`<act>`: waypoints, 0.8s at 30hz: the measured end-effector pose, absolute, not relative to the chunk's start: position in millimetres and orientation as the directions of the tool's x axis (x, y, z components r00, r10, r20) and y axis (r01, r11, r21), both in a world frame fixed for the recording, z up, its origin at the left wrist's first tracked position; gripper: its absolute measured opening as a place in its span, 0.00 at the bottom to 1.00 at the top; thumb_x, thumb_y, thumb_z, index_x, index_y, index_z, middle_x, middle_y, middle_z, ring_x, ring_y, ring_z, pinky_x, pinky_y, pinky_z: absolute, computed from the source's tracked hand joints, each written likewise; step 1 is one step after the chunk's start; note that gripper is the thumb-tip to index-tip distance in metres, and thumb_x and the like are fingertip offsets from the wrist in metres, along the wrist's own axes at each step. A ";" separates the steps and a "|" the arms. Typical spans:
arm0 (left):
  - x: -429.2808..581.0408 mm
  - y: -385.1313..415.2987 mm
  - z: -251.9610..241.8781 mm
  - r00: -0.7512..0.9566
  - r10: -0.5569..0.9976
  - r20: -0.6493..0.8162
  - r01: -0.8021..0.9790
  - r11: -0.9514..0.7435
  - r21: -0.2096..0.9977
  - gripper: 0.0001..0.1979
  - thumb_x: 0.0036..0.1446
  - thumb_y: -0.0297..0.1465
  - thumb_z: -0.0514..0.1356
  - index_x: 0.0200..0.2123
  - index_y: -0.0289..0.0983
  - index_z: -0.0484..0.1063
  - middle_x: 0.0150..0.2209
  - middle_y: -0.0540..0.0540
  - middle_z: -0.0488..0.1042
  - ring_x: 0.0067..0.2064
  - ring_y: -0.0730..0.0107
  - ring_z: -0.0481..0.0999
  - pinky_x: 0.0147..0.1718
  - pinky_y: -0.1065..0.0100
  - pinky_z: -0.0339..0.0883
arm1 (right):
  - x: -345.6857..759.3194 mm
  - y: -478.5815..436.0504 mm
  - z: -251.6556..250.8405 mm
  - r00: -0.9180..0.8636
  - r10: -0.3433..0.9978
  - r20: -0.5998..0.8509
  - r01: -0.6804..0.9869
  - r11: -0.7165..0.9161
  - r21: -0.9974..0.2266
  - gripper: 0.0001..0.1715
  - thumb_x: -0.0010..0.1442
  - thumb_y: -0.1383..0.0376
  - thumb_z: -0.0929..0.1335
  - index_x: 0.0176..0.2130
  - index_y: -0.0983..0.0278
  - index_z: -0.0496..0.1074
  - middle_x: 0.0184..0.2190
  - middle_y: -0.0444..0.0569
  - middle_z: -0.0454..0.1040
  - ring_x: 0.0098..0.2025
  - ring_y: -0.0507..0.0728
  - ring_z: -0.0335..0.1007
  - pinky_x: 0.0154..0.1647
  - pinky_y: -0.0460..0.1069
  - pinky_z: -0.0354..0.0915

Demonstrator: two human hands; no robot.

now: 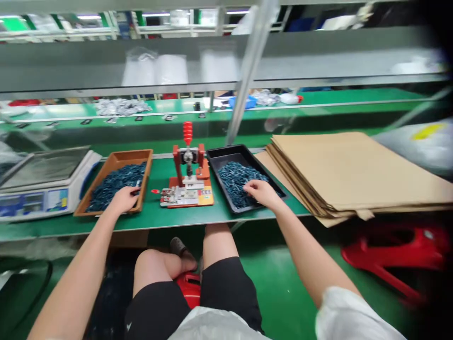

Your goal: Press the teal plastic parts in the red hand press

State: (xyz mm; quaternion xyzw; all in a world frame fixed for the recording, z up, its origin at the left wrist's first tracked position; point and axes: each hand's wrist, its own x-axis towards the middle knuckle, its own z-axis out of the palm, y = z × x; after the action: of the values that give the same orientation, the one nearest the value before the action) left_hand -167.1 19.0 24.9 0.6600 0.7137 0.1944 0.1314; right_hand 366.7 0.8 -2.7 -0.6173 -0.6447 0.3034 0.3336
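Note:
My left hand (125, 199) rests at the near right corner of the brown tray (147, 163), its fingers bent together over a heap of small dark-blue parts (118, 183). Whatever is between those fingers is too small to make out. Over the black tray (225, 150), my right hand (261, 192) has thumb and fingertips pinched together just above another heap of slim dark-blue pieces (235, 178). What it pinches cannot be made out. Between the trays stands a small hand press (189, 163) with a red handle and a metal fixture (180, 195) at its base.
A digital scale (42, 179) sits left of the brown tray. Stacked cardboard sheets (347, 170) lie on the right, overhanging the front edge of the green bench (159, 219). A slanted metal post (247, 75) rises behind the black tray. A red stool (396, 255) stands at lower right.

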 end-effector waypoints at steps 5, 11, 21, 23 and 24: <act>-176.6 33.9 13.9 -0.200 0.977 -0.069 0.894 0.211 0.395 0.15 0.55 0.27 0.65 0.47 0.36 0.78 0.34 0.53 0.77 0.35 0.69 0.74 0.39 0.71 0.64 | 375.2 2.5 8.9 0.069 0.997 -0.015 0.241 -0.031 -0.970 0.17 0.55 0.53 0.74 0.35 0.64 0.73 0.27 0.47 0.76 0.27 0.52 0.68 0.27 0.46 0.64; -182.9 32.7 2.3 -0.281 0.960 0.007 0.811 0.234 0.536 0.09 0.50 0.30 0.63 0.37 0.37 0.76 0.31 0.47 0.78 0.35 0.60 0.78 0.41 0.62 0.70 | 331.6 -17.1 10.0 0.073 0.993 0.097 0.182 0.082 -0.980 0.24 0.57 0.44 0.73 0.33 0.62 0.74 0.24 0.45 0.73 0.25 0.53 0.67 0.26 0.48 0.65; -178.5 13.2 9.8 -0.335 0.927 0.170 0.811 0.191 0.553 0.10 0.55 0.34 0.59 0.38 0.36 0.75 0.35 0.44 0.79 0.35 0.63 0.76 0.42 0.65 0.70 | 247.3 -65.8 -21.4 -0.203 0.922 0.329 0.517 0.387 -0.764 0.12 0.69 0.57 0.63 0.39 0.59 0.72 0.36 0.50 0.78 0.38 0.60 0.74 0.44 0.53 0.69; -182.3 13.3 7.2 -0.348 0.913 0.212 0.793 0.166 0.586 0.13 0.56 0.34 0.58 0.42 0.36 0.77 0.35 0.45 0.79 0.36 0.63 0.76 0.44 0.65 0.70 | 258.4 -65.0 -22.3 -0.127 0.935 0.331 0.546 0.344 -0.764 0.11 0.70 0.57 0.63 0.41 0.59 0.72 0.35 0.50 0.77 0.37 0.60 0.74 0.43 0.53 0.69; -184.3 13.8 5.8 -0.352 0.907 0.232 0.778 0.145 0.611 0.15 0.56 0.34 0.57 0.44 0.35 0.78 0.35 0.45 0.79 0.36 0.63 0.76 0.44 0.65 0.71 | 262.9 -64.4 -23.2 -0.095 0.937 0.335 0.549 0.330 -0.768 0.11 0.70 0.57 0.63 0.41 0.59 0.71 0.35 0.50 0.77 0.36 0.60 0.74 0.43 0.53 0.69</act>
State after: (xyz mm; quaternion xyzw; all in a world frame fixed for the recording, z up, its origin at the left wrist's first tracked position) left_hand -184.3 13.8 5.8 0.5612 0.7505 0.3355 0.0960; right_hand 262.9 -64.4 -23.2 -0.5295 -0.7018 0.2340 0.4151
